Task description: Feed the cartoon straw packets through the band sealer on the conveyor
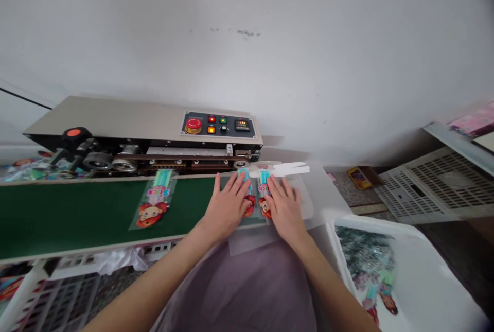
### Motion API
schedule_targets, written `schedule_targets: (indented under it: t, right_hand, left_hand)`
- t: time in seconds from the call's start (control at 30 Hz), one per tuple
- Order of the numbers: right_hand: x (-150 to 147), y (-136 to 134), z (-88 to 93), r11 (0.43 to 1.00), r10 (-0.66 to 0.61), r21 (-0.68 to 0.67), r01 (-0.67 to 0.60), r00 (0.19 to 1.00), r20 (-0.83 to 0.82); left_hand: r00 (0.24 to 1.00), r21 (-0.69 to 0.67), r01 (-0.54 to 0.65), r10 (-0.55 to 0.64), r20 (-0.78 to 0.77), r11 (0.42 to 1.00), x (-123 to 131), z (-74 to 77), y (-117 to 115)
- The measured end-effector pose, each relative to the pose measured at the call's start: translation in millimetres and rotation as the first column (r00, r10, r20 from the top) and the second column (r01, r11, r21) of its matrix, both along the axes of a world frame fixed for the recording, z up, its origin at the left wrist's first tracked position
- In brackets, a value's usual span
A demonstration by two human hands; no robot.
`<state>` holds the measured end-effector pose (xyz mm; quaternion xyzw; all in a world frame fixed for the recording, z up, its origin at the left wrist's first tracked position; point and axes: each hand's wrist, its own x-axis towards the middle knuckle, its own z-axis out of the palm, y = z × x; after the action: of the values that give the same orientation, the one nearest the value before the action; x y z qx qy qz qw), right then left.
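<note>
My left hand [227, 206] lies flat, fingers stretched forward, over a clear plastic packet [250, 206] of light-blue sticks with a red-haired cartoon figure. Beside it, my right hand [285, 209] rests with fingers spread on a second such packet [264, 203], whose upper part shows between the hands. Both packets' top ends point at the band sealer [154, 121], near the right end of its rollers and belt. Further left, a third packet [154, 198] lies on the green conveyor belt [96, 213], its top edge at the sealer.
A white bin [428, 265] at the lower right holds several packets. Behind it stand a grey plastic crate [436, 188] and a small box [364, 178]. White strips [291, 168] lie right of the sealer. More packets lie behind the conveyor at left; a crate [65, 296] is below.
</note>
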<state>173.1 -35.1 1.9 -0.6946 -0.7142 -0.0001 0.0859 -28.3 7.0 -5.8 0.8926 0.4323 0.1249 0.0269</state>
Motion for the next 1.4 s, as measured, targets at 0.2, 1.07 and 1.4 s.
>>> schedule_targets:
  t: [0.2,1.07,1.4]
  right_hand:
    - [-19.1,2.8,7.7,0.999,-0.007,-0.039,0.007,1.000,-0.009]
    - [169.2,-243.7,21.4,0.841,-0.520,-0.093,0.532,0.752,-0.405]
    - [196.3,-307.5,-92.7,0.891,-0.447,-0.225,0.394,0.849,-0.282]
  left_hand:
    - [0.996,0.005,-0.091,0.091,-0.023,0.996,-10.7,17.0,-11.4]
    - [0.879,0.011,0.151,-0.140,0.457,0.988,-38.5,34.2,-142.4]
    - [0.757,0.032,0.635,-0.631,0.168,0.771,129.9,27.1,-217.5]
